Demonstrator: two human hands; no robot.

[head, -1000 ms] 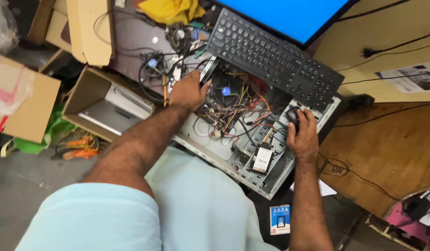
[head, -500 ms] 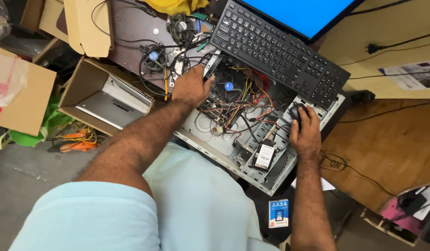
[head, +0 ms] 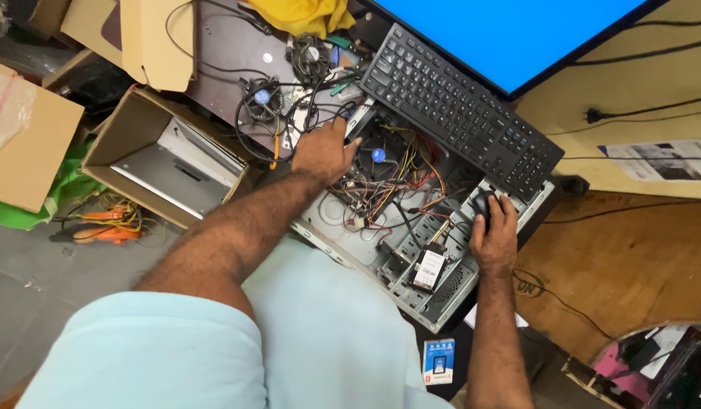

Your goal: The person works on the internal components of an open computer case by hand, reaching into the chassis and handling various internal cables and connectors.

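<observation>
- The blue-lit flat monitor (head: 510, 38) is cut off by the top edge, and the person's body shows only as a pale blue shirt and two bare forearms.
- What lies under the left hand (head: 322, 151) is hard to make out: its palm faces down at the upper rim of the open grey metal computer case (head: 343, 238), fingers spread loosely apart, the fingertips hidden among black cables; whether they pinch anything I cannot tell.
- The right hand (head: 494, 231) is curled over a small black mouse (head: 483, 203) (only its front end shows past the fingers), which sits on the case's right side just below the black keyboard (head: 460, 113).
- The keyboard lies slanted across the case's far edge, covering that part of the inside.
- Inside the case, a tangle of coloured wires (head: 396, 178) lies between the two hands, with a dark drive bearing a white label (head: 428, 269) nearer the right hand.
- An open brown cardboard box holding a grey metal panel (head: 165, 159) stands left of the case, just beside the left forearm.
</observation>
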